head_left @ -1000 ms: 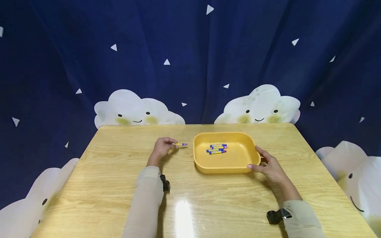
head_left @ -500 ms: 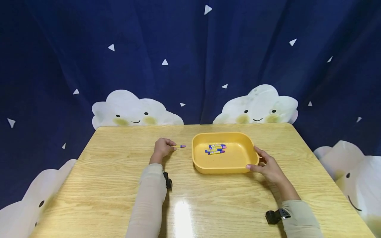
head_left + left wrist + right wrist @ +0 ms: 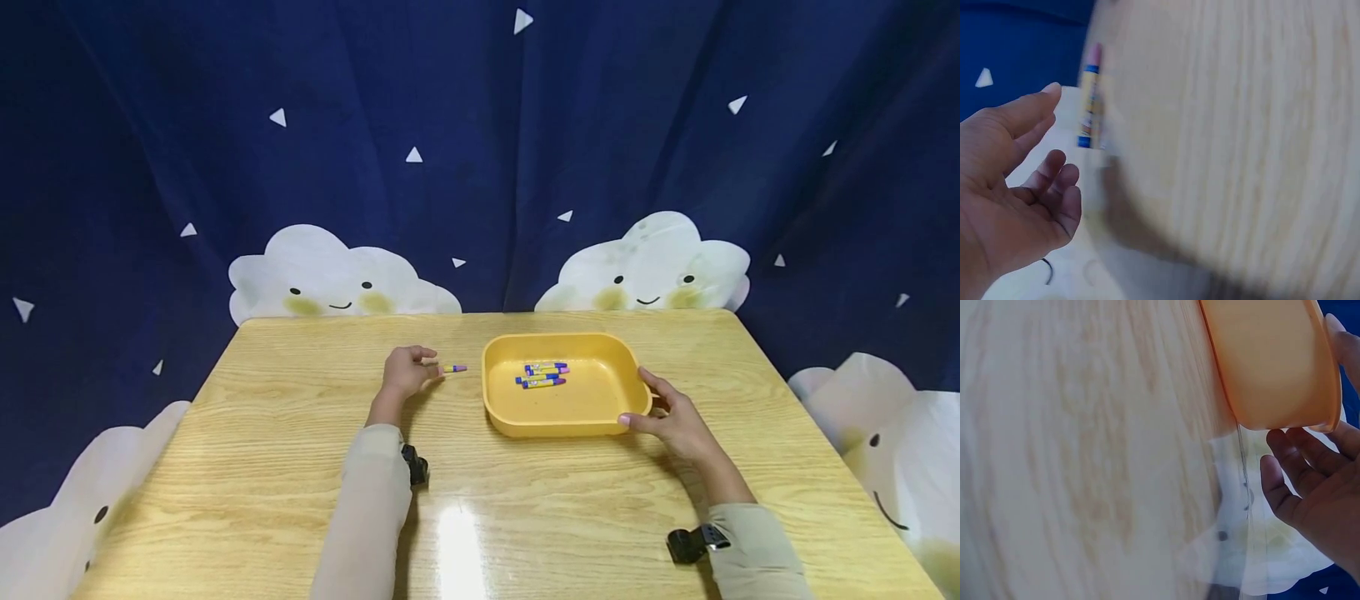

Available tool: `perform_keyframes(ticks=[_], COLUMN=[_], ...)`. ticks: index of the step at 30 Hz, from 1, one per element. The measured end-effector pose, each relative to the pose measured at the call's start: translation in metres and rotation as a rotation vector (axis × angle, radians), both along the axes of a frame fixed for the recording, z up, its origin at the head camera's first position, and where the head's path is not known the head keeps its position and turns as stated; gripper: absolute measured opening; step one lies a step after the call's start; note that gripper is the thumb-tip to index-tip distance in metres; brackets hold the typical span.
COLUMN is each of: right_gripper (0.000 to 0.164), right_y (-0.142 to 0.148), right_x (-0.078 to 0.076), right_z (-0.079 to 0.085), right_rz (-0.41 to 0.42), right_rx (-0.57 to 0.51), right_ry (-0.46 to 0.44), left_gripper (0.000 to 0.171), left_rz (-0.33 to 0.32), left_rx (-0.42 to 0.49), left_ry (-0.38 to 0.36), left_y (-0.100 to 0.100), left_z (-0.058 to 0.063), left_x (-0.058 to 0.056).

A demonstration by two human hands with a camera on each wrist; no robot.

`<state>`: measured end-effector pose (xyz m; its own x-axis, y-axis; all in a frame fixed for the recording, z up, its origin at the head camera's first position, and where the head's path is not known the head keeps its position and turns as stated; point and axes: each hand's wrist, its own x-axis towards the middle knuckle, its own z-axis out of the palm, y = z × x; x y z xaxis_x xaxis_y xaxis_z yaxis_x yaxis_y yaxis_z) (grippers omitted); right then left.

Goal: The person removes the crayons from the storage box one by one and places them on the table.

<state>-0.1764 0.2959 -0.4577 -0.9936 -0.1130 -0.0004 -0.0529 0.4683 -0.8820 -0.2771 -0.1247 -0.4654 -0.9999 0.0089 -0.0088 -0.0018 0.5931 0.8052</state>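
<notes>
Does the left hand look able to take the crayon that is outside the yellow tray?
Probably yes: the left hand holds nothing, is close beside the crayon, and nothing visible blocks it.

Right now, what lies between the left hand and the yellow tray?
In the head view, one pink-tipped crayon lies on the table between the left hand and the yellow tray; otherwise the stretch is bare.

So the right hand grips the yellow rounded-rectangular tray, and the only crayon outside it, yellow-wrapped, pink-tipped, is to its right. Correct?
Wrong side: the head view shows that crayon left of the tray. The right hand does grip it.
</notes>
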Motion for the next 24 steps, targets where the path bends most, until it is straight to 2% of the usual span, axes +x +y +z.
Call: perform_keyframes(ticks=[7,11,17,24], right_gripper=[0.092,0.092,0.092,0.093], right_y=[-0.001,-0.003,-0.002,-0.001], right_x=[0.000,0.000,0.000,0.001], right_z=[0.000,-0.001,-0.002,-0.002], right_rz=[0.002,0.004,0.004,0.003], right_rx=[0.001,0.000,-0.019,-0.020], right_ry=[0.024,0.017,0.022,0.018], left_gripper=[0.037,0.037,0.036,0.034], left_rz=[-0.047,-0.067,-0.106,-0.133], left_rx=[0.047,0.085,0.126,0.160], left_ry=[0.076,0.071,0.075,0.111], left_y=[0.010,0.016,0.029,0.045], left_z=[0.023,0.032,0.044,0.052], left_x=[0.012,0.019,0.028,0.033])
